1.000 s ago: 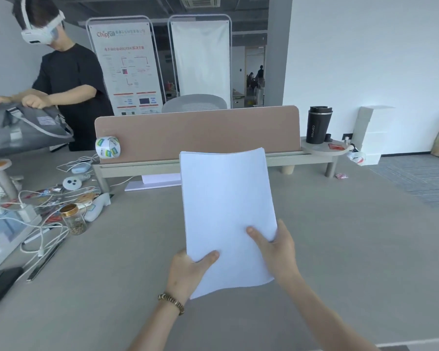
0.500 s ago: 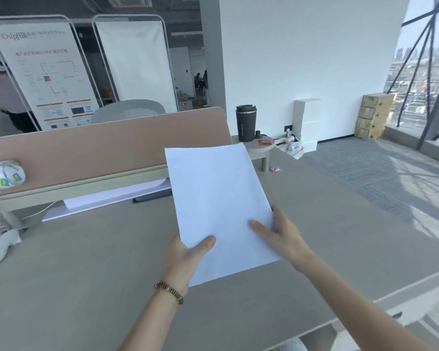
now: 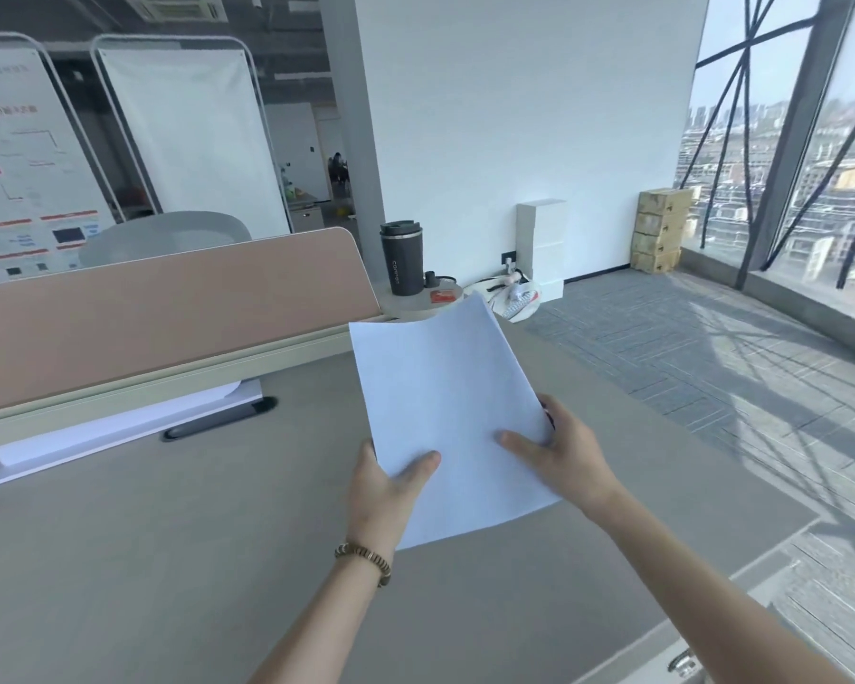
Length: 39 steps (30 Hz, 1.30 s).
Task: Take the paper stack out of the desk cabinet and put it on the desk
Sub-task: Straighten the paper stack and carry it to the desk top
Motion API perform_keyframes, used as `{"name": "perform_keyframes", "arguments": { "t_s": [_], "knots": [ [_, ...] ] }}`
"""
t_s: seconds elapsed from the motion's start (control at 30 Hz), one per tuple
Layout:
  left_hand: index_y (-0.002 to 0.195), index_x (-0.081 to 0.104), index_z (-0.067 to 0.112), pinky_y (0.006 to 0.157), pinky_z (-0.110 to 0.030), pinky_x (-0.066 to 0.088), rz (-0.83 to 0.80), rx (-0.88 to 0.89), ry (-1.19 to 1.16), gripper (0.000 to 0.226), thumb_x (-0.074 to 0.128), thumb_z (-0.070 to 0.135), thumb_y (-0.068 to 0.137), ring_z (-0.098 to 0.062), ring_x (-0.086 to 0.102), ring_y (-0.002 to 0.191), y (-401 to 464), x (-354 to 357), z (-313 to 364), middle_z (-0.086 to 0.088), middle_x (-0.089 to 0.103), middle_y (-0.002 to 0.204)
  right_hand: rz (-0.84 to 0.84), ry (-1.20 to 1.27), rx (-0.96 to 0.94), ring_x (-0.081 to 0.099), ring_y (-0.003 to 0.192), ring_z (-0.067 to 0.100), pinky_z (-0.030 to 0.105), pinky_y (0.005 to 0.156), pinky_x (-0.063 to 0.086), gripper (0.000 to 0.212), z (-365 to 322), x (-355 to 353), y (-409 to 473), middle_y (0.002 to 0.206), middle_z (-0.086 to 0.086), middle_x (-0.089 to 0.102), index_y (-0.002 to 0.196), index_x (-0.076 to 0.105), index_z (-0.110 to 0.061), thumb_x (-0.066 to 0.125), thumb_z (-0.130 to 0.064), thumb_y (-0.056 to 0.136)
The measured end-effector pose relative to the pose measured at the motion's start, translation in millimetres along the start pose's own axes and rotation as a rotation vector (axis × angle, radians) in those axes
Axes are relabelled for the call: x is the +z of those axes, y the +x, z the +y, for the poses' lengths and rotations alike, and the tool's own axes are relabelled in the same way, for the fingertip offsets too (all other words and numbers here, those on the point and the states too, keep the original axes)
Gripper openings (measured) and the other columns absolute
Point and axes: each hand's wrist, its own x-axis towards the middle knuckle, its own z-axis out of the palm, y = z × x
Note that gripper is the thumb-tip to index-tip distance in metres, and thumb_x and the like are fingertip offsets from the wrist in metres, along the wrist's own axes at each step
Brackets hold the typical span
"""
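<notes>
A white paper stack is held in the air above the grey desk, slightly bowed, its far edge tilted up. My left hand, with a beaded bracelet at the wrist, grips the stack's near left corner, thumb on top. My right hand grips the right edge, thumb lying on the sheet and fingers underneath. The desk cabinet is out of view.
A tan divider panel runs along the desk's far side, with white paper and a dark slot below it. A black tumbler stands on a small round shelf. The desk's right edge drops to carpeted floor.
The view has swung to the right, away from the cluttered left end of the desk. Both hands have carried the paper stack to the right over the desk.
</notes>
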Motion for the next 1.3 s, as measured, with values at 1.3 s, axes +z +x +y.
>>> {"name": "perform_keyframes", "arguments": {
  "t_s": [1.3],
  "knots": [
    [0.086,0.050,0.016,0.094,-0.039,0.040,-0.250,-0.015,0.775,0.040,0.053,0.052,0.069,-0.022,0.044,0.107,147,147,-48,0.002,0.050,0.105,-0.121,-0.402,0.172,0.069,0.095,0.025,0.036,0.081,0.054,0.030,112,-54,202,0.099,0.005,0.075,0.104,0.073,-0.018,0.075,-0.035,0.079]
  ]
}}
